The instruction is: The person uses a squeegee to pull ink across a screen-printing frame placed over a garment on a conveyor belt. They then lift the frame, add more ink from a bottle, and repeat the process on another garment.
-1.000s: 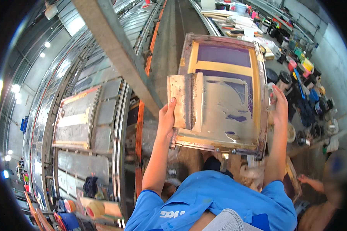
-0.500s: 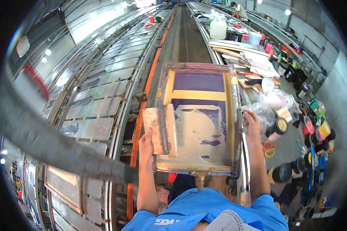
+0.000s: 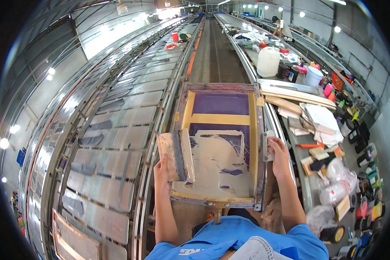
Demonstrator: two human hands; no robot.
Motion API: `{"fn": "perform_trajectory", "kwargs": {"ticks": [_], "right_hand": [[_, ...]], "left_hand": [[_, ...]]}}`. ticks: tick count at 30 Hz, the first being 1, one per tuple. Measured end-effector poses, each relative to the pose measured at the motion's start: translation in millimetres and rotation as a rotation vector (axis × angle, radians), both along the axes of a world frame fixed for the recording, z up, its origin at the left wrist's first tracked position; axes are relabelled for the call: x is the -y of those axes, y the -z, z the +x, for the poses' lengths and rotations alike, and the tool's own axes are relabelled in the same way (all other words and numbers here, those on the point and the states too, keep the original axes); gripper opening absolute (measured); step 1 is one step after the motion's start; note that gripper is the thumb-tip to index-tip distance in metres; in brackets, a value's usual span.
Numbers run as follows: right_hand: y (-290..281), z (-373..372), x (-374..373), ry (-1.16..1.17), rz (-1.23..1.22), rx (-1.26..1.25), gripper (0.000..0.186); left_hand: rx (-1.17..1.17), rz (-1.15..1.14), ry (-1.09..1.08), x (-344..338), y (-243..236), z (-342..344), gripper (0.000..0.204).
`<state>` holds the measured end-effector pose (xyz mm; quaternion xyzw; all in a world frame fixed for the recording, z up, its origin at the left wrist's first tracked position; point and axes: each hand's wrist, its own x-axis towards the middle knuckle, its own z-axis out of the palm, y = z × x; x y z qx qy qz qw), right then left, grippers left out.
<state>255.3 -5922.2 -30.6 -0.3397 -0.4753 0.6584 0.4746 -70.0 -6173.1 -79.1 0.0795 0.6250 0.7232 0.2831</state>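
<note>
Screen (image 3: pixel 221 104) is held btwn both hands, w/ squeegee (image 3: pixel 172 155) pinched at its dry edge by nearly closed L hand (image 3: pixel 161 174), prob. to avoid wet paste (image 3: pixel 216 149), & side bracket (image 3: pixel 265 145) gripped by curled R hand (image 3: pixel 279 155), prob. for steadiness.

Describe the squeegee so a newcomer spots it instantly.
Start at the framed screen before the blue shirt. At its left side, the left hand holds the squeegee. A dark lengthwise band on pale wood sets it apart from the plain yellow tape.
</note>
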Motion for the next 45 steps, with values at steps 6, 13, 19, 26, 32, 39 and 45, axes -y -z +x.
{"fn": "perform_trajectory", "kwargs": {"ticks": [6, 13, 19, 26, 32, 39, 45], "right_hand": [[25, -78, -122, 0.153, -0.067, -0.023, 0.018], [20, -212, -320, 0.162, -0.072, -0.069, 0.011], [24, -320, -471, -0.017, -0.254, -0.157, 0.01], [44, -463, -650, -0.093, -0.188, -0.126, 0.006], [32, -552, -807, -0.109, -0.119, -0.123, 0.009], [51, -615, -947, 0.165, -0.253, -0.074, 0.011], [68, -710, -1138, 0.213, -0.216, -0.154, 0.006]], "left_hand": [[-0.101, -0.067, 0.09, -174, 22, -106, 0.059], [-0.204, -0.134, 0.101, -382, 3, -250, 0.069], [-0.101, -0.035, -0.032, -472, -8, -324, 0.069], [-0.075, 0.039, -0.076, -622, 30, -440, 0.059], [-0.042, -0.007, -0.043, -797, 26, -559, 0.055], [-0.1, -0.137, 0.151, -1021, 21, -672, 0.062], [-0.166, -0.226, 0.176, -1234, 35, -764, 0.058]]}}
